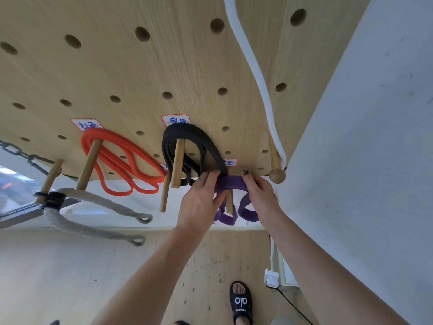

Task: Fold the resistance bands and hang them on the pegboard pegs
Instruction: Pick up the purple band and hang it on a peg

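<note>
- The left hand (199,202) was curled around the left side of the folded purple band (230,184), with its thumb passing under the fold and the fingers on top.
- The right hand (260,195) gripped the right side of the same band, the fingers over the top of it.
- The purple band lay across a wooden peg (229,200) low on the pegboard (187,66), and its loops hung down below the peg between the two hands. I judge that it was being seated on the peg and was not released yet.
- Just to the left, the black band (192,146) hung folded over its own peg (177,163), under a small label (175,120). The fingers of the left hand touched its lower part.
- Further left, the red band (121,160) hung folded on another peg (90,163), also with a label above it.
- So two bands seemed finished and the third nearly so; only letting go and perhaps tidying the loops remained, as far as I could see.
- A grey rope (98,216) and a chain (21,153) hung at the far left, and a white rope (253,73) ran down the board at the right.
</note>
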`<state>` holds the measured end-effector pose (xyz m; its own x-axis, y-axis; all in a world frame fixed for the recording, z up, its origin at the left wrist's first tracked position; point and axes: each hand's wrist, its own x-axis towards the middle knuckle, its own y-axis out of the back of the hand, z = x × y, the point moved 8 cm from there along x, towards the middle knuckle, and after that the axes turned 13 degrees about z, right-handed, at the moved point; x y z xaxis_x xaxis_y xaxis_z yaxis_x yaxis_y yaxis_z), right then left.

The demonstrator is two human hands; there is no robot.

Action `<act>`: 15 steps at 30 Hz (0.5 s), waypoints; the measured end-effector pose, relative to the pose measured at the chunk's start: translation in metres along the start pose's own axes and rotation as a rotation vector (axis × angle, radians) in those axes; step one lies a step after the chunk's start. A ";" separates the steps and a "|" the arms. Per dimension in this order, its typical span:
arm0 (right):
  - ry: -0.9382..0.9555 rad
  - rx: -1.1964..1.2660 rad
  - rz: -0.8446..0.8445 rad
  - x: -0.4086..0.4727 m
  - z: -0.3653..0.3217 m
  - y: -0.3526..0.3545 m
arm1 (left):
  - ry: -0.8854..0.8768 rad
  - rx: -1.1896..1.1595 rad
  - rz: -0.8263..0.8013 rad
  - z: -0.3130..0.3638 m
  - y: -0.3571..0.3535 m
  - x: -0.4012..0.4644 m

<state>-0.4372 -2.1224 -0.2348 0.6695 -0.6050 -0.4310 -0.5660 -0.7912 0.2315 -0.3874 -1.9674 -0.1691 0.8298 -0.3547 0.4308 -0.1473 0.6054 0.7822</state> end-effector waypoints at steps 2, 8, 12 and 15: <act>-0.003 0.000 0.006 0.001 0.002 0.001 | -0.068 0.049 0.015 0.004 0.001 -0.001; 0.029 -0.009 -0.003 0.002 0.002 -0.001 | -0.266 0.140 0.047 0.003 0.004 0.001; 0.037 -0.033 0.002 0.005 0.003 -0.001 | -0.253 0.101 0.032 0.000 0.000 0.003; 0.041 -0.061 -0.013 0.006 0.003 -0.003 | -0.223 0.067 -0.013 -0.002 -0.003 0.004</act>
<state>-0.4330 -2.1230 -0.2407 0.6963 -0.5971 -0.3984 -0.5279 -0.8020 0.2795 -0.3823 -1.9694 -0.1706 0.6933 -0.5154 0.5037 -0.1790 0.5539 0.8131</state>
